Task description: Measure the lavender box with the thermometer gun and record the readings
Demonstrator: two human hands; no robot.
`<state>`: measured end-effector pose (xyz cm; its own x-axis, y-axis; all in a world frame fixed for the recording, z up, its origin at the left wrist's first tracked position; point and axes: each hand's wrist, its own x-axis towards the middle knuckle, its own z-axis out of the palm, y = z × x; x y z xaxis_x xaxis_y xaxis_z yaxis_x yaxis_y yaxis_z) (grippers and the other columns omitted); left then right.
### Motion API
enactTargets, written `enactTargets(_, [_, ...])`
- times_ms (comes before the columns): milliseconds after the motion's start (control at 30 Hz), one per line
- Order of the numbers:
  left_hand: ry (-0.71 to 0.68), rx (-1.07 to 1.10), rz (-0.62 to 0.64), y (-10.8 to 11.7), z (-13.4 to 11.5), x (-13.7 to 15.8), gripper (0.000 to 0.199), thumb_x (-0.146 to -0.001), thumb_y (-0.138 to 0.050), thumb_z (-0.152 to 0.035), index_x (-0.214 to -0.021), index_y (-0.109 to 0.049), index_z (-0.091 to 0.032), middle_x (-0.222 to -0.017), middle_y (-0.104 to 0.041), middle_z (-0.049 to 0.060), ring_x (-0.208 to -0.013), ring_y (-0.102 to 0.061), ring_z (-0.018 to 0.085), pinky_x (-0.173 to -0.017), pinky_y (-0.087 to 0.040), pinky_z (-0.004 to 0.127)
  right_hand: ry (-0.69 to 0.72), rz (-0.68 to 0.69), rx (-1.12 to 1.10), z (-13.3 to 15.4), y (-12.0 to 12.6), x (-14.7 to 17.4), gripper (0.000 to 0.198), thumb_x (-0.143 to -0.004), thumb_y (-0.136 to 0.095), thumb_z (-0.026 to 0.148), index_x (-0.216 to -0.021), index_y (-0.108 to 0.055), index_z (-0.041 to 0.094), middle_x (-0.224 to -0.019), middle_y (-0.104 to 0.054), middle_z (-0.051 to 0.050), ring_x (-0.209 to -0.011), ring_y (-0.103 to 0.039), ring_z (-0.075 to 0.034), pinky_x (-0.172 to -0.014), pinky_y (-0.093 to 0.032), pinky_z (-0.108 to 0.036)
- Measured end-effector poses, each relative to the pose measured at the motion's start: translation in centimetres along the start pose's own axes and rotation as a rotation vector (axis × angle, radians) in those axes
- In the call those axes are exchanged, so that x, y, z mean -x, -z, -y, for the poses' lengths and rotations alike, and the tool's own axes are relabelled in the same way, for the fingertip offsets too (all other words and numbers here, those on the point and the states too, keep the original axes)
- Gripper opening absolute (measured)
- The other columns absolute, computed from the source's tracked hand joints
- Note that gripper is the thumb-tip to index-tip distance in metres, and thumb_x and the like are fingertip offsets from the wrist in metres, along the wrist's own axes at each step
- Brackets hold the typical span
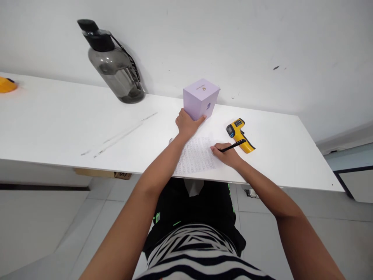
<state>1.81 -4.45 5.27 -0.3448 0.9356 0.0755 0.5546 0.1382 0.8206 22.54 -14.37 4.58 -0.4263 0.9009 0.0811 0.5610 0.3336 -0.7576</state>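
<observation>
A pale purple box (192,102) stands upright on the white table, near the wall. My left hand (188,122) grips its lower near part, thumb on the right face and fingers round the left side. Below that hand lies a sheet of paper (195,157) covered in rows of small handwriting, partly hidden by my left forearm. My right hand (225,154) rests at the sheet's right edge, closed around a black pen (234,146). Just beyond the pen's upper end lies a yellow and black infrared thermometer (240,135).
A large grey water bottle (116,70) with a black cap stands against the wall on the left. An orange object (7,84) is cut off at the far left. The white table (58,124) has dark scuff lines, and its front edge runs close to my body.
</observation>
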Motion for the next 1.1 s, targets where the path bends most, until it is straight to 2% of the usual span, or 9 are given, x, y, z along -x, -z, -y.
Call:
enactTargets(567, [-0.017,-0.051,0.005,0.2,-0.2,0.2,0.084,-0.088,-0.088,-0.061,-0.153,-0.049,-0.023,-0.165,-0.067,0.023,-0.160,-0.061,0.041,-0.140,-0.039,0.056,0.021,-0.035,0.026,0.3,-0.1,0.0,0.061,-0.103,-0.048,0.072,-0.065,-0.029,0.028,-0.059,-0.038,0.003,-0.059,-0.036,-0.015,-0.061,-0.030,-0.036])
enactTargets(867, [0.010,-0.023,0.008,0.4,-0.4,0.3,0.089,-0.085,-0.090,-0.060,-0.155,-0.051,-0.022,-0.167,-0.066,0.023,-0.163,-0.059,0.041,-0.140,-0.039,0.055,0.028,0.036,-0.021,0.1,0.0,0.1,0.067,-0.102,-0.054,0.078,-0.065,-0.028,0.028,-0.058,-0.032,0.004,-0.060,-0.034,-0.015,-0.060,-0.031,-0.034])
enactTargets(933, [0.008,-0.030,0.006,0.5,-0.5,0.4,0.087,-0.086,-0.090,-0.060,-0.154,-0.051,-0.023,-0.167,-0.066,0.022,-0.162,-0.060,0.042,-0.139,-0.040,0.055,0.012,0.028,-0.052,-0.1,0.2,0.1,0.067,-0.102,-0.054,0.079,-0.064,-0.033,0.028,-0.059,-0.040,0.003,-0.060,-0.041,-0.015,-0.062,-0.035,-0.034])
enactTargets(1000, [0.005,-0.039,0.005,0.5,-0.5,0.3,0.085,-0.086,-0.090,-0.059,-0.153,-0.051,-0.024,-0.166,-0.067,0.022,-0.162,-0.060,0.042,-0.139,-0.040,0.055,-0.011,0.002,-0.083,-0.3,0.4,0.1,0.065,-0.102,-0.055,0.080,-0.066,-0.045,0.027,-0.064,-0.054,0.000,-0.064,-0.051,-0.018,-0.064,-0.041,-0.035])
enactTargets(1100, [0.008,-0.043,0.005,0.5,-0.5,0.3,0.084,-0.086,-0.090,-0.059,-0.152,-0.051,-0.024,-0.166,-0.067,0.022,-0.162,-0.060,0.041,-0.138,-0.041,0.055,-0.054,-0.109,-0.054,-0.7,0.8,-0.1,0.058,-0.102,-0.060,0.078,-0.077,-0.063,0.026,-0.077,-0.070,-0.005,-0.073,-0.064,-0.022,-0.069,-0.048,-0.036])
